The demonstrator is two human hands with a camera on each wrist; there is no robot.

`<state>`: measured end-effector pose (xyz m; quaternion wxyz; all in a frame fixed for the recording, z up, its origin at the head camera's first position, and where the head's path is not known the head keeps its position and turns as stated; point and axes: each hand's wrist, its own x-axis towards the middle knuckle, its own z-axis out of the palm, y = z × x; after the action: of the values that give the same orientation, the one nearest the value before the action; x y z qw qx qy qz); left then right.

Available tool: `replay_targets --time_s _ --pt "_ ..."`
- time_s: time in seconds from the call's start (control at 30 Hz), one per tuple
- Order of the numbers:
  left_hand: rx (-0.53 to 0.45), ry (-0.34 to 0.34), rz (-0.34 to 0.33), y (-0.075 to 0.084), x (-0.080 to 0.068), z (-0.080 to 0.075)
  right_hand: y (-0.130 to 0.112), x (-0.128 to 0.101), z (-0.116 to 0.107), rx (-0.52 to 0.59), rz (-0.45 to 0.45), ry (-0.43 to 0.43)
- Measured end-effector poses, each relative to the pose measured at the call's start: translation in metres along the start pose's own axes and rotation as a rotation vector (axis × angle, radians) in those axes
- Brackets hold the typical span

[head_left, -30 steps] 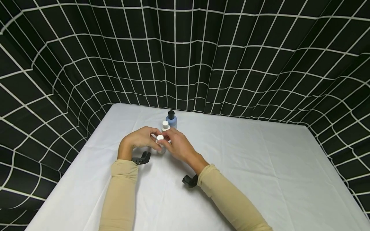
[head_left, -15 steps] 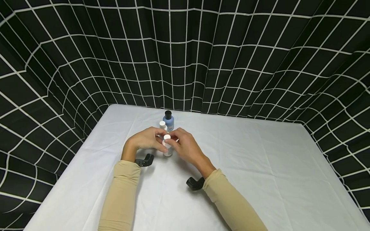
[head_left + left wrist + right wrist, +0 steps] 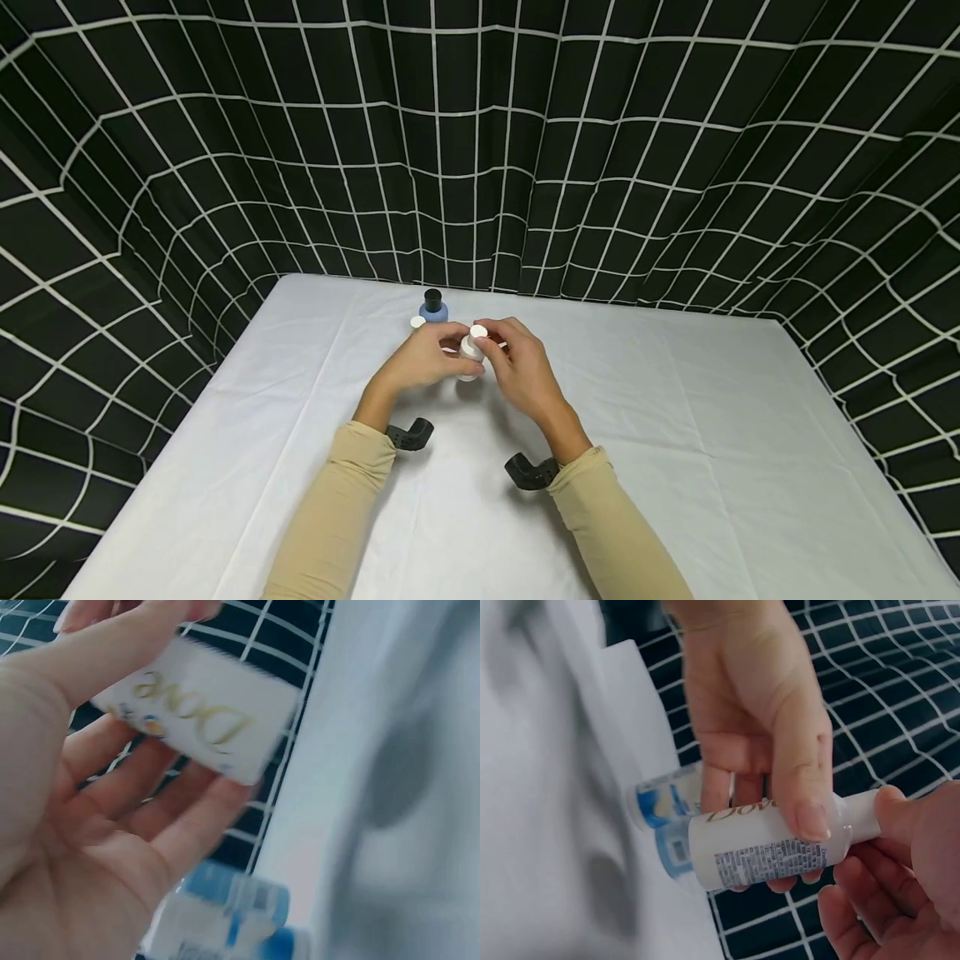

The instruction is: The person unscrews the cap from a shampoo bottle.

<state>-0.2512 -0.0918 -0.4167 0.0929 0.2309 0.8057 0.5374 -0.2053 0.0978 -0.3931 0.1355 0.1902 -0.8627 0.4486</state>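
A small white Dove bottle point(image 3: 469, 352) hangs a little above the table, its shadow below it. My left hand point(image 3: 422, 360) grips the bottle's body; in the right wrist view its thumb lies along the printed side. The thumb and fingers of my right hand point(image 3: 525, 367) pinch the white cap point(image 3: 864, 814), which sits on the bottle's neck. Gold lettering shows on the bottle point(image 3: 217, 705) in the left wrist view. Behind my left hand stand a blue bottle point(image 3: 433, 312) with a black cap and another white-capped bottle point(image 3: 417, 322), mostly hidden by that hand.
A white cloth point(image 3: 637, 417) covers the table, which meets a black curtain point(image 3: 480, 150) with a white grid at the back and sides. Dark wrist mounts point(image 3: 531, 472) sit on both forearms.
Both hands have moved right with the white bottle and raised it off the table. The blue bottle and the other white-capped bottle stay behind on the left.
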Motion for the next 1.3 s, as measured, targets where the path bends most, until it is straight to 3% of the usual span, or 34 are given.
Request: replay_targets --time_s 0.17,0.3,0.5,0.67,0.87,1.03,1.17,1.3 --pt "-0.002 0.109 0.028 -0.001 0.006 0.016 0.005 -0.003 -0.006 0.04 0.031 0.042" --pt "0.08 0.201 0.08 -0.001 0.008 0.026 0.009 -0.005 -0.01 0.084 0.092 0.049" --pt "0.198 0.282 0.116 -0.002 0.006 0.031 0.014 -0.005 -0.016 0.125 0.195 0.069" --pt "0.269 0.308 0.158 0.002 0.007 0.032 0.015 -0.003 -0.019 0.115 0.235 0.097" --pt "0.357 0.343 0.186 0.011 0.005 0.037 0.016 -0.005 -0.023 0.019 0.291 0.162" --pt "0.412 0.359 0.274 0.017 0.003 0.039 0.012 -0.006 -0.025 0.011 0.278 0.18" --pt "0.422 0.339 0.316 0.021 0.004 0.041 0.009 -0.006 -0.027 0.034 0.252 0.196" --pt "0.431 0.299 0.287 0.02 0.004 0.043 0.01 -0.008 -0.027 0.013 0.229 0.197"
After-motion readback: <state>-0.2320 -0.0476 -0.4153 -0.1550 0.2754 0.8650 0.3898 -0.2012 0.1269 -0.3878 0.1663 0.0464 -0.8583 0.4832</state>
